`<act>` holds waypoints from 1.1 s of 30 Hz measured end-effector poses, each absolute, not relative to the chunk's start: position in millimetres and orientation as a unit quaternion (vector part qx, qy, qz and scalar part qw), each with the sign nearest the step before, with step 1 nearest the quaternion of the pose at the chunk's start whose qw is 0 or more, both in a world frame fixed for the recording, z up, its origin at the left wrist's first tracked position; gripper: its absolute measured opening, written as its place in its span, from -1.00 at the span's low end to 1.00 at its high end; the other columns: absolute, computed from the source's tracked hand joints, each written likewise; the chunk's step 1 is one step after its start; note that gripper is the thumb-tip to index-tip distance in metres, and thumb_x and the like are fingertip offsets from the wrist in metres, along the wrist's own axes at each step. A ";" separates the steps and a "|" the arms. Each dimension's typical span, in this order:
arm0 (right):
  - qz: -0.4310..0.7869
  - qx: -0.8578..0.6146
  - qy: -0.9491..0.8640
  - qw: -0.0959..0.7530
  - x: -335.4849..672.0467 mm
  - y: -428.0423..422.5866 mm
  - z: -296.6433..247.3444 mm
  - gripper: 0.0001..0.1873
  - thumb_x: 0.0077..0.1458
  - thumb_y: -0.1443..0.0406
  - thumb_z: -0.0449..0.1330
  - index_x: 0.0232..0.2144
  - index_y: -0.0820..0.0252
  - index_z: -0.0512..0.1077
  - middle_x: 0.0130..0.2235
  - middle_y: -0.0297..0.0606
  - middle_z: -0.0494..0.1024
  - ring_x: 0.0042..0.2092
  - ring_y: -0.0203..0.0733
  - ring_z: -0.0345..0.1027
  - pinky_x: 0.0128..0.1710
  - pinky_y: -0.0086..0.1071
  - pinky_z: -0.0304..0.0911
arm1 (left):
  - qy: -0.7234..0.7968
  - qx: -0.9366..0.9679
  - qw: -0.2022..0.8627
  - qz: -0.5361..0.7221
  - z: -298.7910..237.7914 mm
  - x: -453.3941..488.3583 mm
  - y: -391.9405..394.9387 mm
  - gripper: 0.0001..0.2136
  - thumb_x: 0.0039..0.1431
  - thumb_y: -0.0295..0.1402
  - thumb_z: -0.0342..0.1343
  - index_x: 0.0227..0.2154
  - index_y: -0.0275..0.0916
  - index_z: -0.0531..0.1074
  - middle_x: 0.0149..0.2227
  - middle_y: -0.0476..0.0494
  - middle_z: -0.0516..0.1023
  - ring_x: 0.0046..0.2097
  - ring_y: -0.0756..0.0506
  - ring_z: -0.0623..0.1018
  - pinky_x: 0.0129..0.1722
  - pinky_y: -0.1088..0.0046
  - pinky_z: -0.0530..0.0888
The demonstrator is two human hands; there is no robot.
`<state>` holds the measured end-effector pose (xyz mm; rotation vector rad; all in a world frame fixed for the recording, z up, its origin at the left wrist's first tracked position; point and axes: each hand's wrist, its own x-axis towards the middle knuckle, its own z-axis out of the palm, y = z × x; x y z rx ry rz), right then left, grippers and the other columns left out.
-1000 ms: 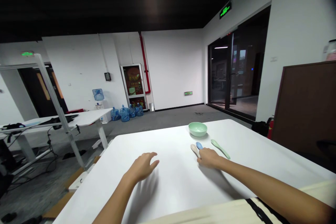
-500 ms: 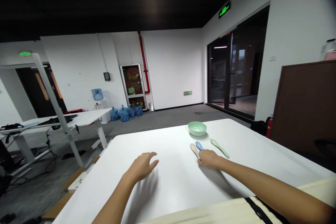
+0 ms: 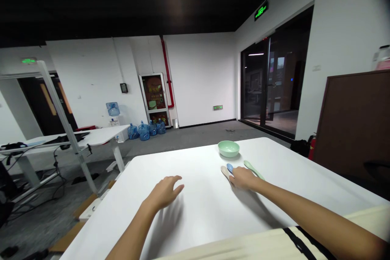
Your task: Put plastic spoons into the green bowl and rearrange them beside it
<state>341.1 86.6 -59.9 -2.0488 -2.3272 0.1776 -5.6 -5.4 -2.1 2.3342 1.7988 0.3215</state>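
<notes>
- Starting with the right hand point(image 3: 244, 178): palm down, low over the white table point(image 3: 201, 203), fingers partly curled around the handle area of the blue spoon point(image 3: 230, 167). Can't make out whether actually gripping it, since most of that handle is hidden underneath.
- Right up against that, on the left: the beige spoon point(image 3: 225, 171), head pointing away, handle running back beside the thumb. Touching or just close? Hard to say.
- Just right of the same hand: a pale green spoon point(image 3: 253, 169) lying at a slant, handle end partly covered by the wrist.
- Over to the left hand point(image 3: 166, 192): raised above the tabletop, thumb and fingers well apart, nothing in it, shadow below. Well away from the spoons, too.
- Past the spoons, near the far edge: a green bowl point(image 3: 228, 148), upright, not touching any of them.
- Further out on the floor: blue water jugs point(image 3: 144, 131) lined up by the fire hose cabinet point(image 3: 155, 99), with a red pipe point(image 3: 167, 85) running down next to it.
- Off to the right: a dark-framed glass door point(image 3: 268, 85) under a lit green exit sign point(image 3: 261, 11).
</notes>
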 end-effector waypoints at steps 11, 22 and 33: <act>0.074 -0.684 -0.726 0.007 363.3 101.2 -73.3 -0.70 0.13 0.20 0.08 -0.26 0.32 0.49 -0.14 0.03 0.55 -0.14 0.03 0.46 -0.31 -0.32 0.15 | 0.607 0.783 0.091 0.106 -3.3 -6.2 -4.9 -0.46 0.25 0.06 -0.16 0.15 -0.12 0.35 0.17 -0.16 0.44 0.19 -0.26 0.38 0.12 0.21 0.32; 0.063 -0.653 -0.752 0.068 335.0 99.9 -41.2 -0.62 0.20 0.12 0.00 -0.41 0.28 0.46 -0.31 -0.02 0.55 -0.31 -0.09 0.41 -0.42 -0.38 0.06 | 0.608 0.783 0.084 0.104 -1.0 -4.5 -5.7 -0.48 0.25 0.03 -0.15 0.14 -0.11 0.36 0.15 -0.17 0.46 0.17 -0.27 0.41 0.10 0.20 0.34; 0.109 -0.620 -0.776 0.052 261.6 96.9 -33.6 -0.74 0.08 0.23 0.10 -0.34 0.31 0.50 -0.24 -0.02 0.58 -0.32 -0.13 0.46 -0.48 -0.42 0.12 | 0.609 0.782 0.080 0.107 1.3 -4.9 -8.4 -0.47 0.25 0.03 -0.16 0.14 -0.12 0.36 0.15 -0.17 0.46 0.16 -0.26 0.41 0.10 0.21 0.34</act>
